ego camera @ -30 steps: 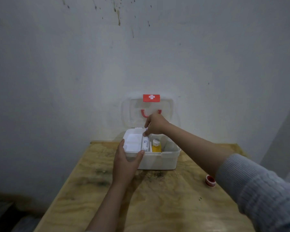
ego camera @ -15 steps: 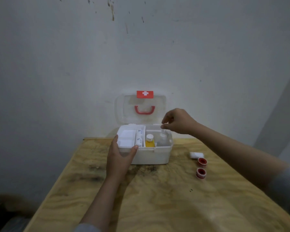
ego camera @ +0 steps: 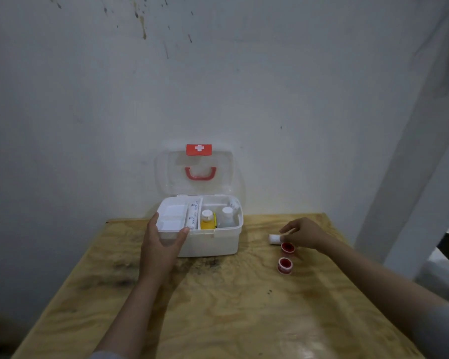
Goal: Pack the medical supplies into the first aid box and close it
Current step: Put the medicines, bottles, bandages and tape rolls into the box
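1. The first aid box (ego camera: 208, 242) stands open at the back of the table (ego camera: 218, 307), near the wall, its clear lid (ego camera: 171, 174) upright.
2. Inside: a white tray (ego camera: 173, 216) on the left, a wrapped roll (ego camera: 193, 215) beside it, a yellow bottle (ego camera: 208, 221) and a clear bottle (ego camera: 227, 216) to the right.
3. My left hand (ego camera: 161, 247) clasps the box's front left corner, thumb on the rim.
4. My right hand (ego camera: 305, 233) pinches a white roll (ego camera: 274, 239) lying on the table, right of the box.
5. Two red tape rolls (ego camera: 287, 247) (ego camera: 285, 265) sit just beside it.

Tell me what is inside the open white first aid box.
White plastic first aid box: yellow bottle, clear white-capped bottle, printed white roll, white tray. Below the tray is hidden.
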### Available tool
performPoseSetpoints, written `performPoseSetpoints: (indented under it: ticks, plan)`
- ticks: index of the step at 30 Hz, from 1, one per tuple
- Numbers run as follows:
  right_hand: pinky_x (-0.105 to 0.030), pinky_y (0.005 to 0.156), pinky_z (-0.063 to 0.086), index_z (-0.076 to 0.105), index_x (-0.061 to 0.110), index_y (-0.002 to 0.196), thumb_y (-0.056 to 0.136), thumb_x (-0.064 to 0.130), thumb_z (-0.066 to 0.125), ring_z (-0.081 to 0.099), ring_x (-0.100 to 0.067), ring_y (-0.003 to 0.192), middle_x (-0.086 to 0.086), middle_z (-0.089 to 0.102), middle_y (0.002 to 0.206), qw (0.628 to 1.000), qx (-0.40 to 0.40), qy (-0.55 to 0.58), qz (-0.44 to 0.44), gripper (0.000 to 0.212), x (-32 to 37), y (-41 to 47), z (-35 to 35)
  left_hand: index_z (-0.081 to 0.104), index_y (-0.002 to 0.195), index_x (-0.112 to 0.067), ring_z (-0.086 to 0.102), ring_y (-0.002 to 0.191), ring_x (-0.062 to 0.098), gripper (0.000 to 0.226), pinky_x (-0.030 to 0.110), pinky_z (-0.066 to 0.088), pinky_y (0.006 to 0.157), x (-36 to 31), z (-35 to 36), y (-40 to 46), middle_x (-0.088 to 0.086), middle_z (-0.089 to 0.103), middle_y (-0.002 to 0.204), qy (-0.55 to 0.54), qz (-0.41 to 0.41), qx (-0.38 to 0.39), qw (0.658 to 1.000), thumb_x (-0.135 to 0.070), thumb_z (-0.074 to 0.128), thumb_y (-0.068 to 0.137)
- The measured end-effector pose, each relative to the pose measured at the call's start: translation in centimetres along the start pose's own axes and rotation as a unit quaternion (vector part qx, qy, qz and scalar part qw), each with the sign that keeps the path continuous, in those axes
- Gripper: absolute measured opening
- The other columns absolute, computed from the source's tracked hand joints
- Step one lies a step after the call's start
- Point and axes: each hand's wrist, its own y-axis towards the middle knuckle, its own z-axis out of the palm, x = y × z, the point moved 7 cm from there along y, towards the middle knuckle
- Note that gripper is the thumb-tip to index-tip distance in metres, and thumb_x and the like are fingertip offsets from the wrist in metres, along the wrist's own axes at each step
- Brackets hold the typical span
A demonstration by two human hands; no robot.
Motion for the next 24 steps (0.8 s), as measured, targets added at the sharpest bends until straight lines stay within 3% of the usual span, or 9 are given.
performPoseSetpoints:
  ticks: [6, 9, 13, 17, 21, 24]
  plan:
    - [-0.026, 0.065, 0.048, 0.076, 0.012, 0.084, 0.068, 0.016, 0.080, 0.063, -0.017, 0.078, -0.006, 0.069, 0.083, 0.999, -0.016, 0.035, 0.008, 0.017, 0.0, 1.3, -0.1, 0.030, 0.144, -0.026, 0.042, 0.131, 0.024, 0.083, 0.043, 0.049, 0.097, -0.1, 0.2, -0.1, 0.002, 0.040, 0.148, 0.003, -0.002, 0.004, 1.000, -0.045, 0.072, 0.076]
    - [-0.022, 0.059, 0.043, 0.075, 0.012, 0.086, 0.069, 0.018, 0.081, 0.062, -0.016, 0.074, -0.004, 0.069, 0.076, 0.996, -0.057, 0.063, -0.030, 0.019, 2.1, 0.9, -2.1, 0.030, 0.143, -0.031, 0.044, 0.129, 0.023, 0.083, 0.046, 0.049, 0.097, 0.1, 0.3, 0.0, -0.001, 0.042, 0.147, 0.000, 0.000, 0.004, 1.000, -0.050, 0.072, 0.074]
    - [-0.021, 0.065, 0.047, 0.075, 0.015, 0.090, 0.070, 0.021, 0.080, 0.065, -0.014, 0.076, -0.004, 0.072, 0.082, 0.984, -0.098, 0.096, -0.118, 0.022, 8.0, -0.6, -4.7, 0.030, 0.141, -0.034, 0.045, 0.128, 0.021, 0.085, 0.047, 0.049, 0.097, 0.4, 0.2, 0.1, -0.003, 0.043, 0.145, -0.006, -0.009, 0.000, 1.000, -0.056, 0.072, 0.071]
    - [-0.012, 0.063, 0.048, 0.075, 0.014, 0.090, 0.069, 0.020, 0.081, 0.064, -0.009, 0.072, 0.000, 0.071, 0.078, 0.968, -0.061, 0.120, -0.212, 0.023, 15.9, -2.7, -3.1, 0.032, 0.140, -0.034, 0.045, 0.128, 0.020, 0.087, 0.047, 0.050, 0.096, 0.5, 0.1, 0.0, -0.004, 0.044, 0.144, -0.016, -0.012, 0.001, 1.000, -0.059, 0.073, 0.067]
    - [-0.019, 0.069, 0.051, 0.076, 0.011, 0.088, 0.066, 0.021, 0.083, 0.061, -0.007, 0.068, -0.003, 0.072, 0.080, 0.961, -0.014, 0.056, -0.272, 0.024, 22.7, -3.5, 1.4, 0.036, 0.139, -0.029, 0.047, 0.122, 0.016, 0.085, 0.042, 0.051, 0.095, 0.1, 0.0, -0.1, -0.004, 0.047, 0.140, -0.028, -0.012, -0.002, 1.000, -0.052, 0.077, 0.068]
    - [-0.014, 0.059, 0.045, 0.075, 0.007, 0.088, 0.068, 0.019, 0.082, 0.058, -0.004, 0.063, -0.003, 0.073, 0.082, 0.956, 0.022, 0.005, -0.293, 0.024, 26.3, -3.1, 4.8, 0.039, 0.137, -0.031, 0.052, 0.113, 0.013, 0.084, 0.038, 0.054, 0.088, -0.1, -0.2, 0.0, -0.009, 0.051, 0.131, -0.043, -0.018, 0.005, 0.999, -0.050, 0.079, 0.066]
